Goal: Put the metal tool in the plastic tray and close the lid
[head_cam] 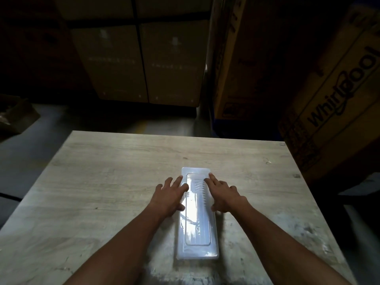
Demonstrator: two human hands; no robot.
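Observation:
A long clear plastic tray (197, 239) lies lengthwise on the wooden table (102, 182), with its lid down on top. Through the glossy lid I make out a faint ridged shape, perhaps the metal tool (200, 189), in the far half. My left hand (171, 195) lies flat on the tray's left edge, fingers spread. My right hand (223, 194) presses on the right edge the same way, fingertips near the far corner. Neither hand holds anything.
Large cardboard boxes (144, 62) stand stacked beyond the table's far edge. A printed carton (337, 103) leans at the right. The floor to the left is dark. Pale smears mark the table near the tray's near end.

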